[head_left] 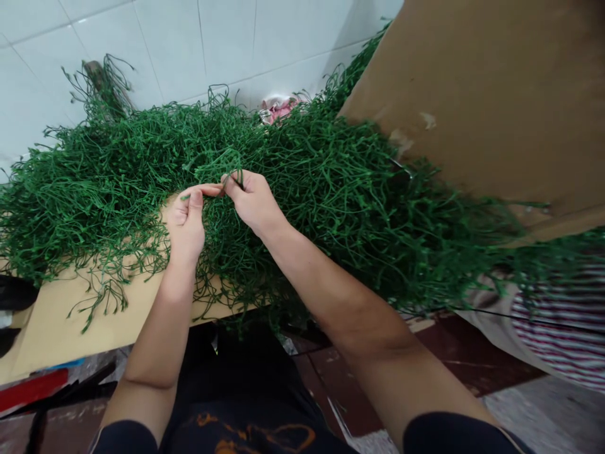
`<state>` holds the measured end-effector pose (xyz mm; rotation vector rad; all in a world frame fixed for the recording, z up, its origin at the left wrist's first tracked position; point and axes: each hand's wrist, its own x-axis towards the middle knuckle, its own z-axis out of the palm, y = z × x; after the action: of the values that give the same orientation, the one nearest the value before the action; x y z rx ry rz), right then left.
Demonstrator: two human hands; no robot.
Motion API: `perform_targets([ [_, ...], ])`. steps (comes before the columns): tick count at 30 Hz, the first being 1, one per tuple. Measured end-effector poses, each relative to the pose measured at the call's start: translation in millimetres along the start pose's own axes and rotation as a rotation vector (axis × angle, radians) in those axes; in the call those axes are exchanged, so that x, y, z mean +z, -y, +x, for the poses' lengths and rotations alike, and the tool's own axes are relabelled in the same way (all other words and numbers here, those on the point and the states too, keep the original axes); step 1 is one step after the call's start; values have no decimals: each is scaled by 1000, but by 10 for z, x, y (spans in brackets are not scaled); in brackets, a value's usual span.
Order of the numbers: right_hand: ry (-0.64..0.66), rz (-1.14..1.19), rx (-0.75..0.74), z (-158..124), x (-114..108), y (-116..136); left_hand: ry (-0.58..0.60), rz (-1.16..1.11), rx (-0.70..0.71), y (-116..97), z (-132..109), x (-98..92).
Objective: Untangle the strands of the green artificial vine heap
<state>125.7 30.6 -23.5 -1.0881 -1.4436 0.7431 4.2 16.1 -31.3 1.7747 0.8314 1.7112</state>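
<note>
A big heap of thin green artificial plant stems point(331, 183) with small budded tips spreads across the cardboard-covered surface. Over the middle of it, my right hand point(253, 198) pinches a few green stems between thumb and fingers, their strands looping above the fingertips. My left hand point(188, 217) is closed just beside it, thumb pressed against the fingers. A short green stem end pokes out by that thumb, and its fingertips reach the right hand's fingers. How far the stem runs between the hands is hidden.
A large upright cardboard sheet point(482, 107) stands at the right. White wall tiles point(170, 44) rise behind the heap. Bare cardboard point(108, 309) shows at the front left, with a few loose sprigs. Striped cloth point(562, 321) lies at lower right, and a red object point(33, 391) at lower left.
</note>
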Motion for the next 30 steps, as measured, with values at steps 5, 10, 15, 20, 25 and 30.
perform_targets([
  [5, -74, -172, -29, 5, 102, 47, 5, 42, 31, 13, -80, 31],
  [10, -186, -429, -47, 238, -49, -14, -163, 162, 70, -283, -189, 11],
  [15, -251, -450, 126, 467, -454, 0, -77, 241, 147, -442, -105, -22],
  [20, -84, -498, 77, 380, -427, 224, 341, 486, -110, -10, 70, 16],
  [25, 88, -478, 127, 256, -469, 220, 297, 553, -167, 133, 162, -217],
  [30, 264, -277, 92, 120, -507, 258, 87, 291, -194, 25, 323, -288],
])
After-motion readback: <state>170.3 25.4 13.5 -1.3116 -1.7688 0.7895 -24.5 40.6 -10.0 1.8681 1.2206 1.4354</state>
